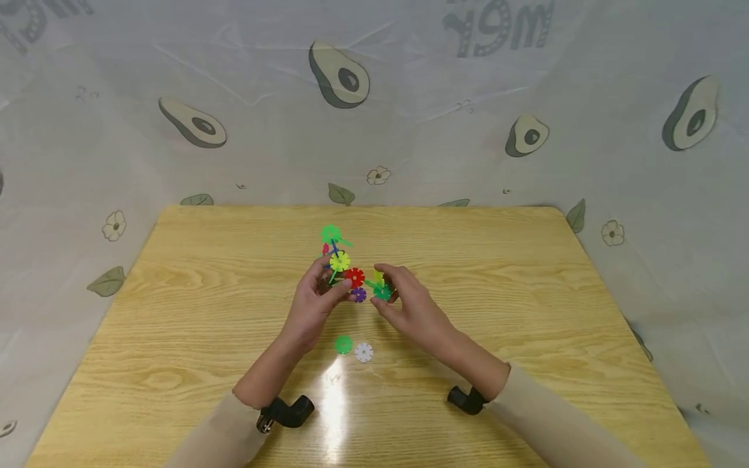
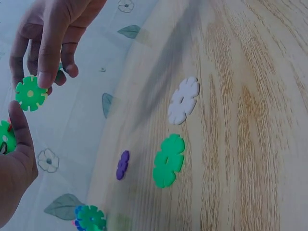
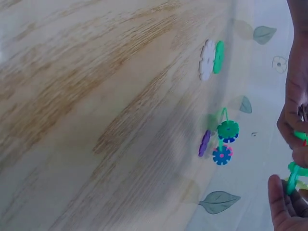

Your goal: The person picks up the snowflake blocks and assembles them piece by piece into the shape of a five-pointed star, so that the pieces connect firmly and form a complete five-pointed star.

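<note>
My left hand grips a built-up cluster of notched plastic snowflake discs, its thumb at the red disc. A yellow disc and a light green disc rise from the cluster's far end. Just to the right, my right hand pinches a small joined piece with a green disc and a yellow one between thumb and fingers. The two hands hold their pieces close together above the table. A purple disc lies on the wood below them.
On the wooden table, nearer the body, lie a loose green disc and a white disc side by side. A pale cloth with avocado prints hangs behind the table. Black wrist mounts sit under both forearms.
</note>
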Demonstrator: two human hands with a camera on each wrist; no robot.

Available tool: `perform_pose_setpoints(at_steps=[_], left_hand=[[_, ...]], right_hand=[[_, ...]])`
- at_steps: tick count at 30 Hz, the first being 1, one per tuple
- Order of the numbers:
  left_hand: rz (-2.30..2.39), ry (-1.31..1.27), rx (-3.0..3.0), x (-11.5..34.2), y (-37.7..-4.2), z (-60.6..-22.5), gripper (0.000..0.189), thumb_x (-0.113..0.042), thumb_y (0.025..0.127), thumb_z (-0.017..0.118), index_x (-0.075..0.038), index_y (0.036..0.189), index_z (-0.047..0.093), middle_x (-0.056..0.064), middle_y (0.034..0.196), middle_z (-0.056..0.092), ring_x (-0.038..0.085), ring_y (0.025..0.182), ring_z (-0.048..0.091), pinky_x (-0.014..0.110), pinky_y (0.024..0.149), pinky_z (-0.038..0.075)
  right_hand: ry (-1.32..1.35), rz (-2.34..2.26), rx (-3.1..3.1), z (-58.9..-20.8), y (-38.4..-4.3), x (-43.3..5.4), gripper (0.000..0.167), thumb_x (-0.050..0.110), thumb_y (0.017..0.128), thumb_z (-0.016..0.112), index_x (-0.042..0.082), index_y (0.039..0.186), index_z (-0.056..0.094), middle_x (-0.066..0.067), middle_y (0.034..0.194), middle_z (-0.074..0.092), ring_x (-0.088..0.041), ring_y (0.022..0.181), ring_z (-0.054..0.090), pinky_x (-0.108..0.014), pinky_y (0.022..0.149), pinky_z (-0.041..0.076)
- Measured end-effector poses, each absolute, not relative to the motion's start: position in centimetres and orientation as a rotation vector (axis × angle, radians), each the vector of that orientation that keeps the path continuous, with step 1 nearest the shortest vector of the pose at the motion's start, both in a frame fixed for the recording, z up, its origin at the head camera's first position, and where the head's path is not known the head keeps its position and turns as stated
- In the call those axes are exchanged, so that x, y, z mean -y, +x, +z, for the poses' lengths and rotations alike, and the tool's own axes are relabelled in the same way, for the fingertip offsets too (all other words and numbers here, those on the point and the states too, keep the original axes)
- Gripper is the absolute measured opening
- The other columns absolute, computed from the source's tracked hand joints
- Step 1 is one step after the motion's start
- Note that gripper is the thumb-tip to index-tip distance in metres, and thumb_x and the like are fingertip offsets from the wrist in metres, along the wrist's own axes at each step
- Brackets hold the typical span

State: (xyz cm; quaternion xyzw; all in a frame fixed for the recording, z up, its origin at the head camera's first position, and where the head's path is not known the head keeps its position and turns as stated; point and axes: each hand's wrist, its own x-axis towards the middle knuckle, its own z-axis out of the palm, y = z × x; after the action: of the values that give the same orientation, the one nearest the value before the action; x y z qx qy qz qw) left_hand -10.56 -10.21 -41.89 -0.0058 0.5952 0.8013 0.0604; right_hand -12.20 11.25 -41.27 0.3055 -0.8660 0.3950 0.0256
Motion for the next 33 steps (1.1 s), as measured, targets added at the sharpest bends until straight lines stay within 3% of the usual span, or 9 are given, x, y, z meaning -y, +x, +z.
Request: perform_pose_setpoints(at_steps=[5, 11, 14, 18, 23, 29, 33], left_hand=[[2.428, -0.012, -1.795, 9.9, -10.6, -42.0, 0.066, 0.002, 0.103, 0.059, -0.010, 0.162, 0.031, 0.000, 0.112, 0.055, 0.012, 0.080, 0.067, 0.025, 0.087, 0.063], [2.437, 0.010, -1.794, 9.7, -10.5, -41.8, 0.067, 0.002, 0.104, 0.058, -0.011, 0.163, 0.030, 0.000, 0.114, 0.054, 0.010, 0.079, 0.068, 0.025, 0.089, 0.063], [2.432, 0.007, -1.811, 9.6, -10.4, -41.7, 0.069, 0.002, 0.103, 0.059, -0.011, 0.164, 0.028, 0.000, 0.116, 0.054, 0.010, 0.079, 0.069, 0.026, 0.090, 0.063], [2.421, 0.007, -1.853, 9.5, -10.6, -41.7, 0.072, 0.003, 0.101, 0.062, -0.010, 0.164, 0.029, -0.003, 0.113, 0.059, 0.009, 0.083, 0.069, 0.026, 0.093, 0.062], [2.430, -0.050, -1.882, 9.3, -10.9, -41.7, 0.073, 0.007, 0.098, 0.064, -0.009, 0.162, 0.032, -0.005, 0.113, 0.059, 0.007, 0.094, 0.067, 0.022, 0.091, 0.061], [2.414, -0.146, -1.910, 8.9, -10.9, -41.6, 0.078, 0.007, 0.097, 0.064, -0.007, 0.164, 0.027, 0.000, 0.123, 0.052, 0.005, 0.105, 0.064, 0.015, 0.085, 0.058], [2.417, -0.162, -1.924, 8.8, -10.9, -41.5, 0.078, 0.006, 0.097, 0.064, -0.006, 0.164, 0.027, -0.001, 0.123, 0.052, 0.003, 0.105, 0.063, 0.014, 0.083, 0.058]], right_hand=[[0.964, 1.110, 2.685, -41.2, -11.8, -11.4, 0.056, 0.012, 0.100, 0.072, 0.002, 0.149, 0.047, -0.010, 0.121, 0.061, -0.015, 0.099, 0.057, -0.029, 0.084, 0.060], [0.930, 1.098, 2.691, -41.0, -11.5, -11.2, 0.055, 0.013, 0.102, 0.070, 0.005, 0.151, 0.046, -0.010, 0.123, 0.060, -0.014, 0.097, 0.059, -0.029, 0.082, 0.060], [0.905, 1.175, 2.664, -41.0, -11.4, -11.0, 0.057, 0.011, 0.101, 0.071, 0.005, 0.151, 0.046, -0.012, 0.126, 0.060, -0.018, 0.103, 0.062, -0.030, 0.084, 0.063], [0.863, 1.301, 2.593, -41.1, -11.4, -10.8, 0.057, 0.007, 0.098, 0.074, 0.004, 0.149, 0.049, -0.017, 0.125, 0.062, -0.025, 0.114, 0.064, -0.031, 0.086, 0.065], [0.861, 1.309, 2.558, -41.4, -11.5, -10.7, 0.058, 0.007, 0.098, 0.073, 0.004, 0.151, 0.050, -0.019, 0.128, 0.065, -0.028, 0.114, 0.067, -0.028, 0.084, 0.066], [0.861, 1.238, 2.614, -41.3, -11.5, -10.8, 0.056, 0.010, 0.101, 0.070, 0.007, 0.153, 0.050, -0.008, 0.103, 0.070, -0.016, 0.089, 0.071, -0.026, 0.080, 0.065], [0.823, 1.274, 2.642, -41.2, -11.4, -10.9, 0.056, 0.015, 0.102, 0.070, 0.013, 0.154, 0.051, -0.003, 0.089, 0.067, -0.014, 0.083, 0.071, -0.023, 0.074, 0.063]])
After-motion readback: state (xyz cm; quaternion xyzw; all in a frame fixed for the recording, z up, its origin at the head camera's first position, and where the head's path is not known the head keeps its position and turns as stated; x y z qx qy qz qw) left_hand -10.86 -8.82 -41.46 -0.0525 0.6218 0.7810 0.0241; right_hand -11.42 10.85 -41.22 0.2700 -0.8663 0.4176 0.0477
